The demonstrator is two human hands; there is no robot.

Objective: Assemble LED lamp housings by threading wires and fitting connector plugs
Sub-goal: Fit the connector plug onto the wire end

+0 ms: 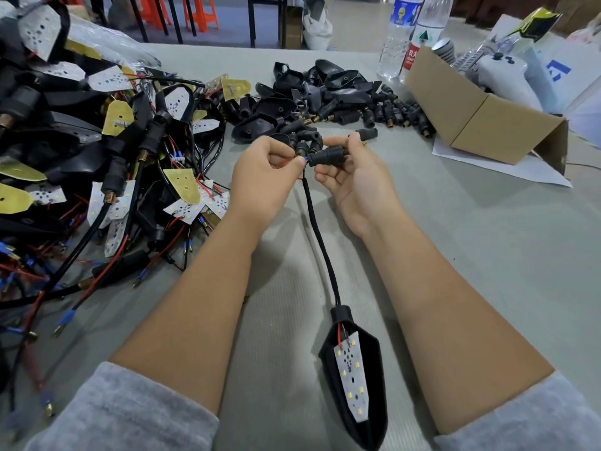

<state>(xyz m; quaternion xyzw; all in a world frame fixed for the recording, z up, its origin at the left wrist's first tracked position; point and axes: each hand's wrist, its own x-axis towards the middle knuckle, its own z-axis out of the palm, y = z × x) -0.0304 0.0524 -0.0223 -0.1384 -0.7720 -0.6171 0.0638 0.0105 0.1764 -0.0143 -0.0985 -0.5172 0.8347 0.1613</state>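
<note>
Above the middle of the desk [487, 255], both hands work one cable end. Left hand [263, 177] pinches the red wire [284, 162] at the sleeved cable [320, 236]; right hand [354, 187] grips a black connector plug [327, 156], its mouth right at the wire tips. Judging by this, the plug-fitting step is in hand; next comes feeding the tips straight into the plug. One lamp housing [374, 369] with one LED board [353, 375] hangs near the sleeves. Two water bottles [398, 37] and one cardboard box [481, 115] stand beyond; loose plugs [383, 113] are too many to count.
</note>
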